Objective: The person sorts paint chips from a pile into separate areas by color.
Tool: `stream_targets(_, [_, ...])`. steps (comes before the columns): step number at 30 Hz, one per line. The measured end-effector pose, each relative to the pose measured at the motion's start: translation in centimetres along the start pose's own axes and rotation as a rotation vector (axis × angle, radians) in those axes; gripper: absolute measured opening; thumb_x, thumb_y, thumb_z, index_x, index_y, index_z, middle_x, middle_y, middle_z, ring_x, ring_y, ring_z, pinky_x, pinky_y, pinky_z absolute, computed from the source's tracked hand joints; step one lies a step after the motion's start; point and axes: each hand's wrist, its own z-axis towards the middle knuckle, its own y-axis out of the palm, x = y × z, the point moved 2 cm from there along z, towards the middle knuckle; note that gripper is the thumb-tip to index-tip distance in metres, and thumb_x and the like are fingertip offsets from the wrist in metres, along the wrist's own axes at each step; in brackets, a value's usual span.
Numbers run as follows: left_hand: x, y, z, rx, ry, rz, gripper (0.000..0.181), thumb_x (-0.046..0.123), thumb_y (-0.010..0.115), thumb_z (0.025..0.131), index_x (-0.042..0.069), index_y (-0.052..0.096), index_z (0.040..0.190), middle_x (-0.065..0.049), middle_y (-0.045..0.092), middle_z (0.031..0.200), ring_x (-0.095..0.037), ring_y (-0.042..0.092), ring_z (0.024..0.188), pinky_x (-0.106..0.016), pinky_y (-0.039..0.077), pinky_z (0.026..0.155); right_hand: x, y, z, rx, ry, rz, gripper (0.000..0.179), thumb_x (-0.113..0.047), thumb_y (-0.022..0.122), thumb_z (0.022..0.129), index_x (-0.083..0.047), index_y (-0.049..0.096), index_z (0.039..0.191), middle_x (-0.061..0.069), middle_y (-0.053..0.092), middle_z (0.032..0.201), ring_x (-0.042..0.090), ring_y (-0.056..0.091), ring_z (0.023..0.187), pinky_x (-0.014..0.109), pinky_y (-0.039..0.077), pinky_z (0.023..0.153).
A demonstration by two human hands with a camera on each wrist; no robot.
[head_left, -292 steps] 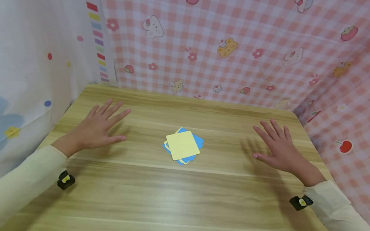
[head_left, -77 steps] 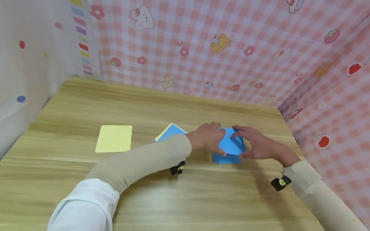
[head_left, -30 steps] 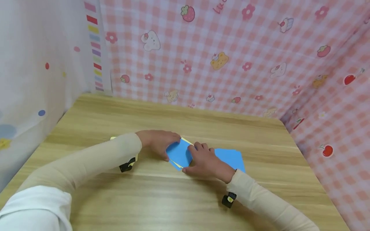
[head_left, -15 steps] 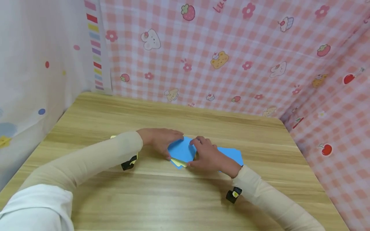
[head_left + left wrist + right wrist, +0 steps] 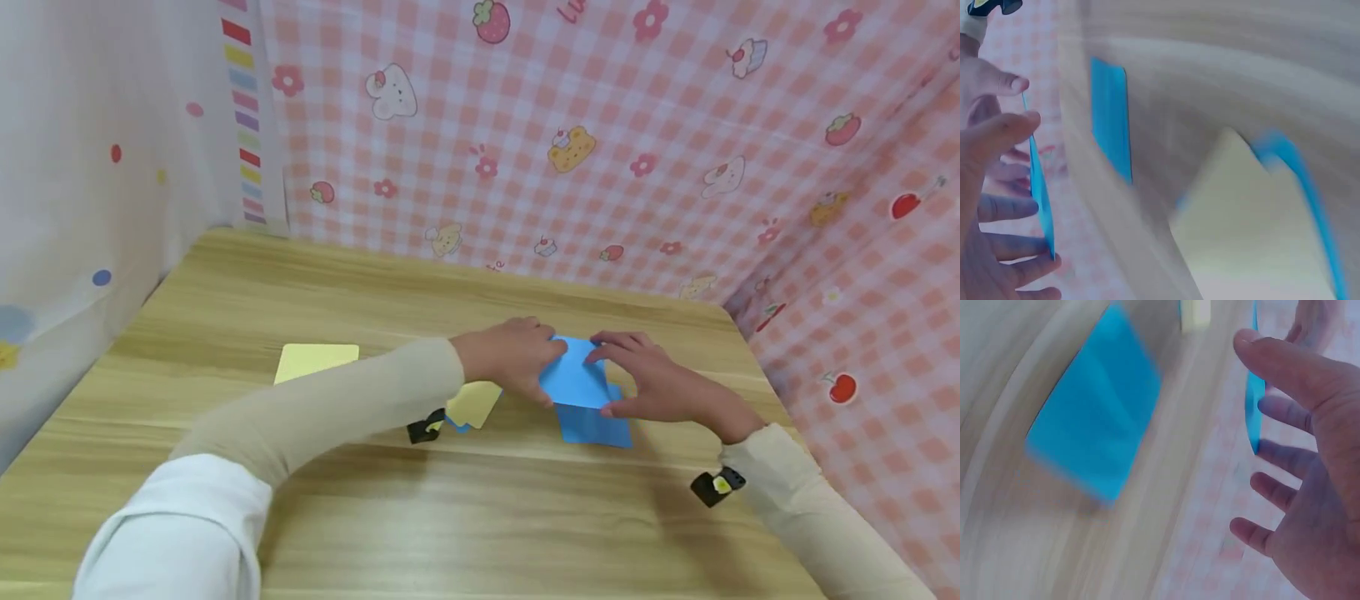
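A blue square card is raised off the table, with my left hand gripping its left side and my right hand gripping its right side, thumbs at the near edge and fingers at the far one. Under it, more blue lies flat on the table; how many cards that is, I cannot tell. In the left wrist view the held card is seen edge-on beside the thumb. The middle pile has a yellow card on top and blue peeking out, partly covered by my left wrist. Another yellow card lies left, half behind my sleeve.
A wooden table carries all the cards. Its back edge meets a pink checked cloth, which also covers the right side. A white dotted cloth hangs at the left.
Both hands have lifted the blue card off the middle pile and carried it right, over the blue on the table. A yellow card now tops the middle pile, and the left yellow card shows more.
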Motion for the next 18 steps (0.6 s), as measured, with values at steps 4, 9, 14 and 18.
stream_targets(4, [2.5, 1.4, 4.1, -0.059, -0.013, 0.016, 0.077, 0.061, 0.068, 0.088, 0.01, 0.053, 0.144, -0.01, 0.059, 0.133, -0.026, 0.053, 0.118, -0.041, 0.047, 0.099, 2.7, 0.3, -2.8, -0.021, 0.079, 0.01, 0.057, -0.021, 0.086, 0.082, -0.013, 0.057, 0.13, 0.021, 0.037, 0.155, 0.048, 0.028, 0.137, 0.073, 0.023, 0.102])
stream_targets(9, [4.4, 4.3, 6.4, -0.132, -0.043, 0.001, 0.071, 0.062, 0.069, 0.087, 0.016, 0.057, 0.14, -0.004, 0.06, 0.13, -0.021, 0.052, 0.114, -0.038, 0.047, 0.096, 5.0, 3.5, -4.2, -0.023, 0.099, -0.022, 0.054, -0.027, 0.087, 0.078, -0.014, 0.061, 0.124, 0.022, 0.043, 0.151, 0.05, 0.034, 0.134, 0.075, 0.028, 0.098])
stream_targets(14, [5.0, 6.3, 6.4, -0.142, -0.058, 0.004, 0.068, 0.063, 0.07, 0.086, 0.02, 0.058, 0.138, -0.002, 0.058, 0.131, -0.02, 0.049, 0.117, -0.038, 0.044, 0.099, 5.3, 5.8, -4.7, -0.019, 0.09, -0.025, 0.054, -0.027, 0.086, 0.078, -0.011, 0.059, 0.121, 0.025, 0.043, 0.15, 0.051, 0.037, 0.133, 0.076, 0.031, 0.097])
stream_targets(18, [4.3, 6.2, 5.5, -0.114, -0.043, 0.032, 0.074, 0.067, 0.068, 0.085, 0.02, 0.057, 0.14, -0.005, 0.054, 0.14, -0.023, 0.048, 0.125, -0.042, 0.041, 0.105, 4.5, 5.0, -4.1, -0.009, 0.098, -0.027, 0.053, -0.031, 0.082, 0.084, -0.01, 0.059, 0.125, 0.025, 0.039, 0.153, 0.051, 0.035, 0.135, 0.077, 0.029, 0.096])
